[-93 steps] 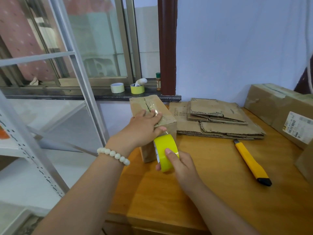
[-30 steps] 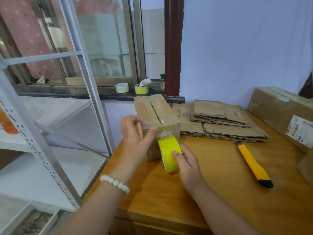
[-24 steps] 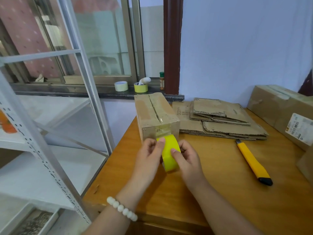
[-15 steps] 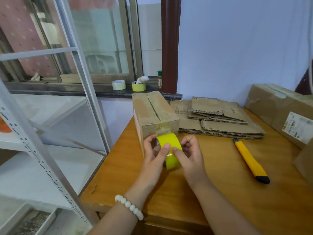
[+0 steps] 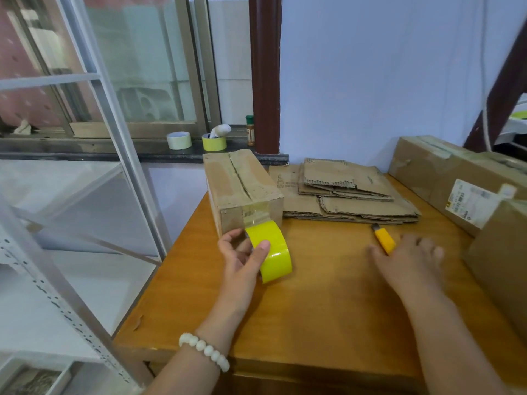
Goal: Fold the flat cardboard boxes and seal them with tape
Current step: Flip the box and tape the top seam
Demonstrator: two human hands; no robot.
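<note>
One box (image 5: 242, 192) folded far left on worktop (image 5: 328, 309), seam taped, strip uncut; left hand (image 5: 242, 258) grips tape roll (image 5: 271, 252) at box's near end; right hand (image 5: 407, 263) spread over knife (image 5: 383, 239), gripping nothing; flat stack (image 5: 350, 195) right waits.

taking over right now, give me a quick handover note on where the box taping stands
Left hand grips the yellow tape roll in front of the folded box.
Right hand, blurred, fingers spread, lies over the utility knife; no grip visible.
Done: box folded, tape strip over its top seam and down the near face.
Left: cut the strip off the roll, then fold and tape the flat cardboard stack.
</note>
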